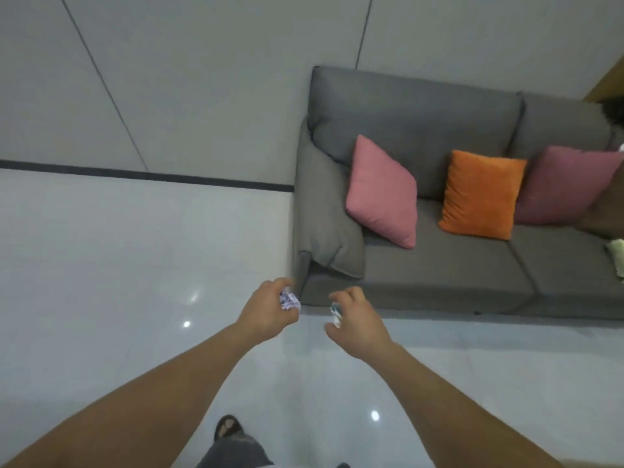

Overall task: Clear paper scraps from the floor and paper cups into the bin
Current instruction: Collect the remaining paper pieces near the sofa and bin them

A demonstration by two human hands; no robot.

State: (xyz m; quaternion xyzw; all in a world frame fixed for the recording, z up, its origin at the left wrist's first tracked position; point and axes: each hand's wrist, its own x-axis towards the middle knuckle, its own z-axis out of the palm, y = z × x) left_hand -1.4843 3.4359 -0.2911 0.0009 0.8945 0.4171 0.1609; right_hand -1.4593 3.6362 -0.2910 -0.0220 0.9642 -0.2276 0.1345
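Note:
My left hand (pixel 268 312) grips a crumpled pale purple paper scrap (pixel 289 300), its fingers curled round it. My right hand (pixel 356 320) holds a small white and blue-green piece of paper (pixel 335 314), mostly hidden by the curled fingers. Both hands are stretched out in front of me above the glossy floor, close to the front left corner of the sofa. No bin and no paper cup are in view.
A grey sofa (pixel 439 275) stands at the right against the wall, with a pink cushion (pixel 383 192), an orange cushion (pixel 481 194) and a darker pink cushion (pixel 567 184). Glossy white floor (pixel 118 265) spreads to the left. My sandalled foot (pixel 229 428) shows below.

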